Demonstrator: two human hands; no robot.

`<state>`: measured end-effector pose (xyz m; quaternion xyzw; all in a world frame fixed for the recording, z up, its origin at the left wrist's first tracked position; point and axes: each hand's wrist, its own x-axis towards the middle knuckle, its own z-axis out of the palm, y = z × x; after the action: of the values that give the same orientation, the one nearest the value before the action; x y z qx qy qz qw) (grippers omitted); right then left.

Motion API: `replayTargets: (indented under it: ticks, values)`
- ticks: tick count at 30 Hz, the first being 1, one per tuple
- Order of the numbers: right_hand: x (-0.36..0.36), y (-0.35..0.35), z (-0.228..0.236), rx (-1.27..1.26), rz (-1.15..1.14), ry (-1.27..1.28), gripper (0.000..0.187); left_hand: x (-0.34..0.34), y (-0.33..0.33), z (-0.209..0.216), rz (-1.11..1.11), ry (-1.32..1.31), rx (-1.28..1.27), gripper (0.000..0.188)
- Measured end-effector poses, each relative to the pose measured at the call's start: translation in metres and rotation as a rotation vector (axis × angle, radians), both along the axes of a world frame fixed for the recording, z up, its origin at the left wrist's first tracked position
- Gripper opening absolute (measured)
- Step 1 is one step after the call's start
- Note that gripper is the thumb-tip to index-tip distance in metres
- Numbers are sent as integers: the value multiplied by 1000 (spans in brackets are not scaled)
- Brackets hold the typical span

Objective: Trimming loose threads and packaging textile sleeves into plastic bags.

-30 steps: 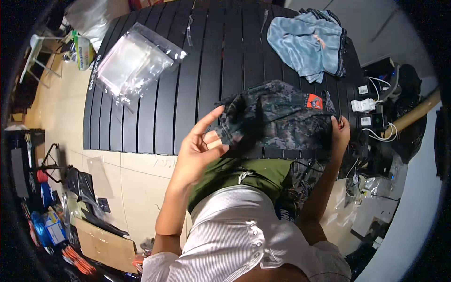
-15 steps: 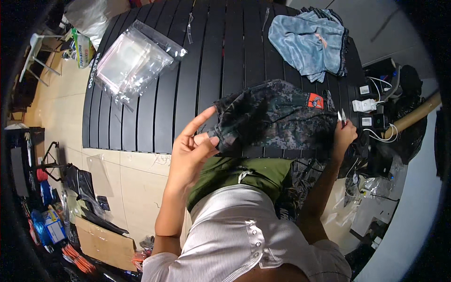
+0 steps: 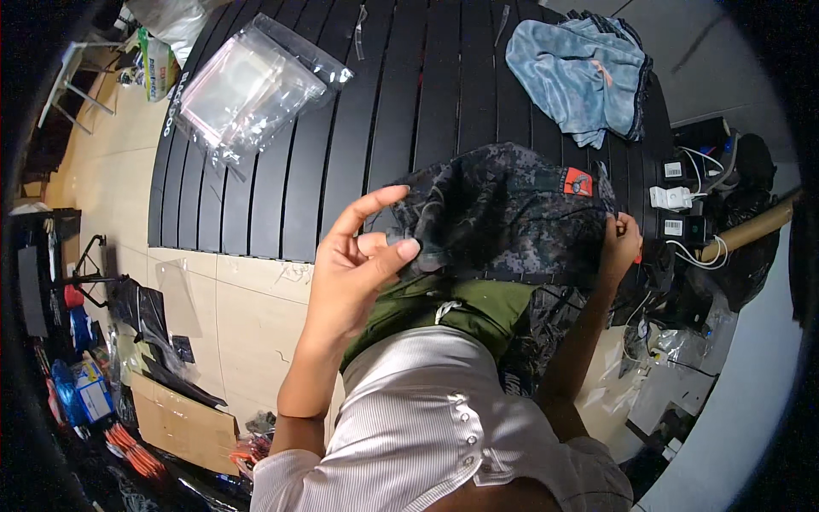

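Note:
A dark camouflage garment (image 3: 512, 218) with an orange-red patch (image 3: 577, 182) lies bunched along the table's near side, in front of my lap. My left hand (image 3: 358, 247) is at its left end. The index finger and thumb are spread over the cloth, while the other fingers curl in and the fabric's edge is caught at the thumb. At the right end, by the waist-like edge, my right hand (image 3: 623, 243) has its fingers bent against the cloth. A red bit of the small scissors shows at its palm; the blades are hidden.
The black slatted table (image 3: 341, 154) bears clear plastic bags (image 3: 256, 85) at the far left and a light blue plush cloth (image 3: 580, 81) at the far right. White plugs and cables (image 3: 670, 198) crowd its right edge. A cardboard piece (image 3: 183, 422) stands on the floor at left.
My right hand has turned, and the scissor blades that stuck up from it are out of sight. My left hand and the garment's left end have shifted slightly right.

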<state>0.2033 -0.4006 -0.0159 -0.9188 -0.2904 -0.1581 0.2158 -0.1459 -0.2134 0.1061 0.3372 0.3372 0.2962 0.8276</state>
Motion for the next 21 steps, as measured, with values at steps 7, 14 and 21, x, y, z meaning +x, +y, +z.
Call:
replayTargets:
  ticks: [7,14,21]
  values:
    - [6,0,23,511,8,487,23,-5,4,3,31,23,-31,34]
    - [27,-18,40,1049,55,1295,29,-8,21,2,-12,175,316,38]
    - [-39,10,145,1557,133,574,43,-39,102,27,250,-98,747,44]
